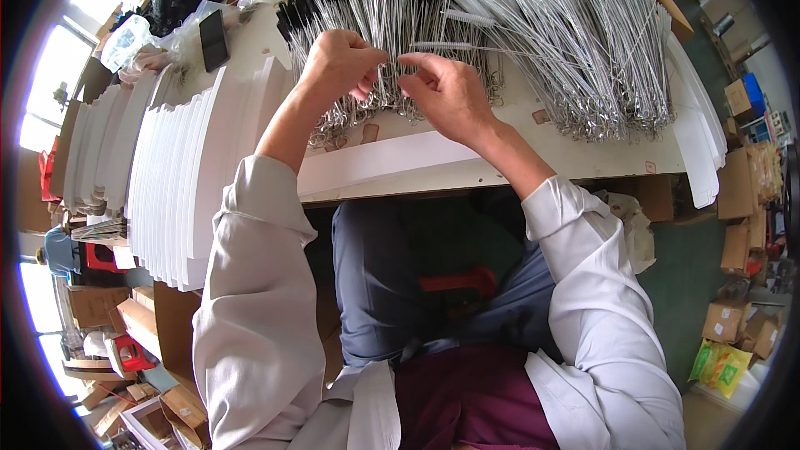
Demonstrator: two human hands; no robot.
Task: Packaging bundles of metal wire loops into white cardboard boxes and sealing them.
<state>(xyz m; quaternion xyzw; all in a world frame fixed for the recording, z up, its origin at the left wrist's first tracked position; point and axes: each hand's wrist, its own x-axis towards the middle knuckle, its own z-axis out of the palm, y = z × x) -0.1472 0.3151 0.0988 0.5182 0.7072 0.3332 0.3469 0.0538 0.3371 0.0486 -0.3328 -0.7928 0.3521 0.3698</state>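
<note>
Both hands are raised over the near part of a pile of black-bristled wire brushes (375,8), whose looped wire ends point toward me. My left hand (337,62) has its thumb and fingers drawn into a pinch; whatever lies in it is too thin to make out among the wires. Facing it a short gap away, my right hand (454,96) has bent fingers, and its fingertips are also lost against the wires. Just above the right index finger a white-bristled brush (442,46) sticks out sideways from the white-bristled brush pile (575,42); whether the finger touches it, I cannot tell.
A long white strip (383,158) lies along the table's front edge. Stacked white folded card pieces (179,175) stand at the left, more white sheets (696,125) at the right edge. A dark phone (213,40) and plastic bags (129,42) are at the far left. Cardboard boxes (725,321) line the floor.
</note>
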